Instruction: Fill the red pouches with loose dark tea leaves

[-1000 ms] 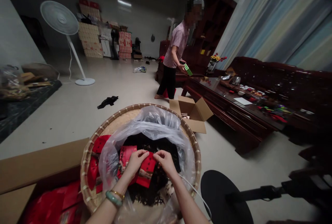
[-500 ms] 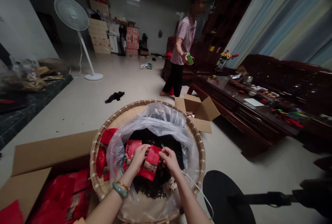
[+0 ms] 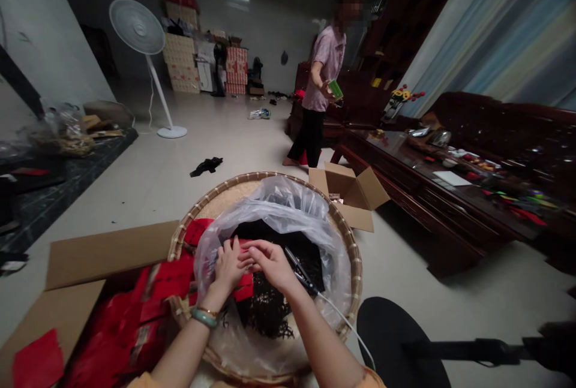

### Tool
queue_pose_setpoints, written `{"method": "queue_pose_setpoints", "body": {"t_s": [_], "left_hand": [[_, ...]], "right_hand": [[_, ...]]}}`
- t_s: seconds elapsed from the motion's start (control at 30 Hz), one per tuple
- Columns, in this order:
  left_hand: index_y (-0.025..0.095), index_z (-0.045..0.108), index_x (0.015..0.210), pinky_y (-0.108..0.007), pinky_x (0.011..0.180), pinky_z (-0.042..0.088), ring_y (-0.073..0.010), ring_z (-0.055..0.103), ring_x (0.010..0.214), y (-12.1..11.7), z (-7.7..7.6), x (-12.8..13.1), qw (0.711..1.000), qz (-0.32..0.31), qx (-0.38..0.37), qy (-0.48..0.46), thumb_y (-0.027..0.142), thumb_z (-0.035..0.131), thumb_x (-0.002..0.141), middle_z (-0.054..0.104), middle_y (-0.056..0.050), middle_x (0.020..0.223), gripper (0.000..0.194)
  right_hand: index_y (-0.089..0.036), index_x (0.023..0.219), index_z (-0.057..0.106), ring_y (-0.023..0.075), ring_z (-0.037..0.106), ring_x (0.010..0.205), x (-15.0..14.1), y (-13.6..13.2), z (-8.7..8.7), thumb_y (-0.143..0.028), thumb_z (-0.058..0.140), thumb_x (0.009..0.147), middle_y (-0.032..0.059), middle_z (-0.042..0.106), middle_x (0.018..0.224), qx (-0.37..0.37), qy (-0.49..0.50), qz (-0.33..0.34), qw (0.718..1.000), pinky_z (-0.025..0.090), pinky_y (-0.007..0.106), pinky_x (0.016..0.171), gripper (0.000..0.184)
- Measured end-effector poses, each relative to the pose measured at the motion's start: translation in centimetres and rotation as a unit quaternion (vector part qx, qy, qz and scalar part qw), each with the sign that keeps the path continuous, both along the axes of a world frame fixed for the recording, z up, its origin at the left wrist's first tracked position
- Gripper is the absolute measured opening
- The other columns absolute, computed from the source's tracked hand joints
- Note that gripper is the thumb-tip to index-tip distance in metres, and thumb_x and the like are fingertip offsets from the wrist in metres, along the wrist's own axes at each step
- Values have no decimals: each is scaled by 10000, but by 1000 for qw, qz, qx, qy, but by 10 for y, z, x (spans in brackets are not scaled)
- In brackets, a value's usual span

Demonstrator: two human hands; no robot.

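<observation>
Over the plastic-lined basket my left hand (image 3: 229, 267) lies with its fingers stretched out on a red packet (image 3: 245, 287). My right hand (image 3: 270, 263) reaches across beside it, fingers extended and overlapping the left fingertips; neither hand visibly grips anything. Dark, shredded dried stuff (image 3: 265, 310) fills the clear plastic bag (image 3: 335, 256) inside the round woven basket (image 3: 355, 250). By my right wrist rests a slim black tool (image 3: 301, 269) with a white cord, resembling a hair straightener. More red packets (image 3: 180, 277) lie across the basket's left rim.
An open carton (image 3: 108, 253) of red packets stands left; another open carton (image 3: 355, 196) sits beyond the basket. A person (image 3: 326, 70) holding a green box is near the wooden table (image 3: 387, 166). A black round base (image 3: 396, 340) stands right, a white fan (image 3: 139, 28) farther back.
The red packet pinched between both hands has left their grasp. My hands have come together over another packet. Red packets now cover part of the basket's left rim, and the black tool is uncovered.
</observation>
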State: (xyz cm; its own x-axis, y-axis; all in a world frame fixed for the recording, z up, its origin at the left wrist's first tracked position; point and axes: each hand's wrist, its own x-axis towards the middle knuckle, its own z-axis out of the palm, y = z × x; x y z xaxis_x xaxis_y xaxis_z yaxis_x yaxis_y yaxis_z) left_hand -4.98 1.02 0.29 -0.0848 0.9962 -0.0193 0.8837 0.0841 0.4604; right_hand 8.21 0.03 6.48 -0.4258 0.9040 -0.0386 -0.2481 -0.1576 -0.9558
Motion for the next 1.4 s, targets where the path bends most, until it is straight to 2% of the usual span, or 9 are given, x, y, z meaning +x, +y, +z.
{"method": "queue_pose_setpoints", "body": {"t_s": [0.13, 0.23, 0.33, 0.43, 0.57, 0.7, 0.87, 1.17, 1.4], "left_hand": [[101, 459, 1243, -315, 811, 396, -273, 509, 1004, 12, 1, -1, 993, 4, -22, 117, 223, 632, 696, 508, -160, 1126, 586], [130, 495, 1187, -347, 841, 386, -286, 490, 1026, 17, -2, -1, 990, -21, -40, 132, 217, 630, 709, 501, -144, 1122, 504], [154, 524, 1126, -353, 847, 392, -281, 489, 1032, 19, -7, -2, 991, -24, -8, 128, 178, 622, 707, 517, -123, 1099, 431], [170, 559, 1004, -344, 845, 403, -246, 525, 988, 19, -9, -2, 997, -49, 27, 60, 98, 575, 709, 581, -92, 1008, 304], [202, 570, 910, -266, 750, 448, -163, 600, 801, 21, -4, 1, 981, -96, 30, -166, 57, 549, 692, 642, -15, 820, 262], [184, 583, 989, -237, 643, 459, -146, 609, 665, 23, 1, 6, 944, -110, 26, -311, 173, 590, 685, 658, 8, 729, 304], [146, 687, 873, -260, 638, 458, -189, 630, 684, 21, -4, 10, 935, -123, -11, -332, 345, 557, 721, 698, -39, 722, 282], [133, 689, 728, -276, 602, 457, -190, 612, 648, 15, -6, 28, 879, -19, -27, -476, 415, 585, 628, 684, -44, 680, 317], [125, 693, 757, -286, 607, 471, -200, 624, 662, 13, -3, 29, 880, -31, -16, -474, 438, 577, 647, 698, -57, 694, 352]], "right_hand": [[-169, 881, 620, 160, 646, 651, 22, 10, -53, -417, 595, 739, 29, 657, 738, -7, -142, -116, 983, 516, 270, 572, 287], [-181, 886, 640, 181, 647, 697, 42, 9, -96, -304, 576, 742, 36, 668, 778, 44, -261, -129, 956, 524, 288, 586, 200], [-190, 912, 650, 198, 654, 785, 49, 4, -116, -225, 528, 757, 46, 682, 838, 103, -312, -149, 933, 533, 329, 710, 200], [-190, 1046, 622, 207, 642, 882, 45, 6, -113, -178, 500, 771, 78, 670, 985, 160, -323, -179, 915, 511, 356, 813, 302], [-211, 1223, 528, 233, 545, 1084, 35, 15, -92, -129, 546, 741, 98, 572, 1210, 268, -335, -171, 887, 447, 392, 925, 489], [-213, 1076, 626, 188, 601, 900, 30, 22, -76, -114, 474, 808, 66, 653, 974, 307, -318, -148, 885, 485, 325, 824, 324], [-207, 1151, 588, 173, 605, 860, 38, 22, -74, -123, 447, 835, 69, 643, 959, 302, -318, -235, 868, 497, 288, 781, 355], [-229, 1398, 324, 224, 502, 1129, 40, 11, -86, -103, 388, 873, 141, 517, 1266, 453, -428, -249, 741, 478, 383, 902, 543], [-244, 1272, 503, 232, 488, 1108, 42, 10, -84, -137, 439, 880, 134, 516, 1243, 479, -415, -281, 721, 464, 400, 890, 412]]}}
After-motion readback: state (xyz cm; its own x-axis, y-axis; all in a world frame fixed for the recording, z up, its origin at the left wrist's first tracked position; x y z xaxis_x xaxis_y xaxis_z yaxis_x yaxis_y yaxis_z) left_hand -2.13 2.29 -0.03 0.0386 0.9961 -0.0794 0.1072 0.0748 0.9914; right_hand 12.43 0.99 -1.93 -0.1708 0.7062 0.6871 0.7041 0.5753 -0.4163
